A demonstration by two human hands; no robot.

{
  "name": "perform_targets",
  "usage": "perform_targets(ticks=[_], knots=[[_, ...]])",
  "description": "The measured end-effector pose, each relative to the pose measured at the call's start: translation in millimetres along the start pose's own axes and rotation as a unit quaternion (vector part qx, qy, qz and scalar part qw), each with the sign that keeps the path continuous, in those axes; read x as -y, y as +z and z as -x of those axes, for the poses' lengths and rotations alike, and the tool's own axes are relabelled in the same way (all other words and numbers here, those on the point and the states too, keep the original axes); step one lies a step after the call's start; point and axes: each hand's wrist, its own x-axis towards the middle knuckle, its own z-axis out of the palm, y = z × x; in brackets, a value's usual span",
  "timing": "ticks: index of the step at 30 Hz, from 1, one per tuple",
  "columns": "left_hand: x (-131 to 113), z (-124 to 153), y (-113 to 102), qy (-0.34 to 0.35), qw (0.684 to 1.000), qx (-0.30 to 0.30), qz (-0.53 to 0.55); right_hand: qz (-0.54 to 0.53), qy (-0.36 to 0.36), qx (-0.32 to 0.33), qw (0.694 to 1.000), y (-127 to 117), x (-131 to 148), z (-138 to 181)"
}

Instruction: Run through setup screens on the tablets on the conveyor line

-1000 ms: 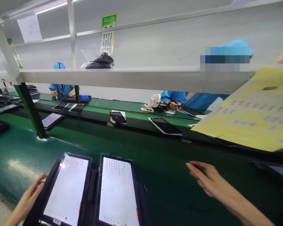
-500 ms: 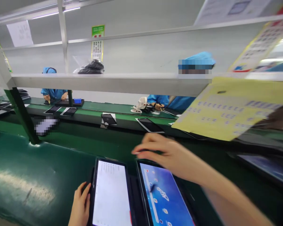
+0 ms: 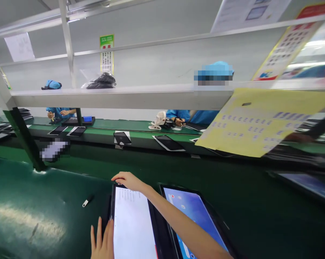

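Left-hand tablet (image 3: 133, 223) has a mostly white screen (image 3: 131, 210) and black bezel (image 3: 153, 226).

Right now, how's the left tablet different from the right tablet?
The left tablet has a mostly white screen; the right tablet has a blue one with small icons. The left hand and right hand are at the left tablet's edges; the right forearm crosses over the right tablet. Both are lit, with dark borders.

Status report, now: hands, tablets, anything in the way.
Right hand at top-left corner of left tablet, grip unclear. Left hand open at its left edge. Both lit. Right forearm partly hides right tablet.
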Motion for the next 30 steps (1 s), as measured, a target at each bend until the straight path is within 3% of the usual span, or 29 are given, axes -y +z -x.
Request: perform_targets(ticks=[3, 7, 16, 21, 30], knots=[[6, -19, -5, 0.001, 0.999, 0.023, 0.035, -0.027, 0.064, -0.054, 0.996, 6, -29, 2], [8, -29, -5, -0.020, 0.998, 0.031, 0.051, -0.060, 0.112, -0.069, 0.989, 10, -45, 3], [12, -20, 2, 0.056, 0.996, 0.052, 0.054, -0.091, 0.128, -0.043, 0.987, 5, -50, 2], [11, -21, 6, 0.036, 0.998, 0.034, 0.028, -0.084, 0.127, -0.037, 0.988, 5, -49, 0], [5, -25, -6, 0.035, 0.999, -0.029, 0.000, -0.083, 0.135, -0.048, 0.986, 10, -56, 2]])
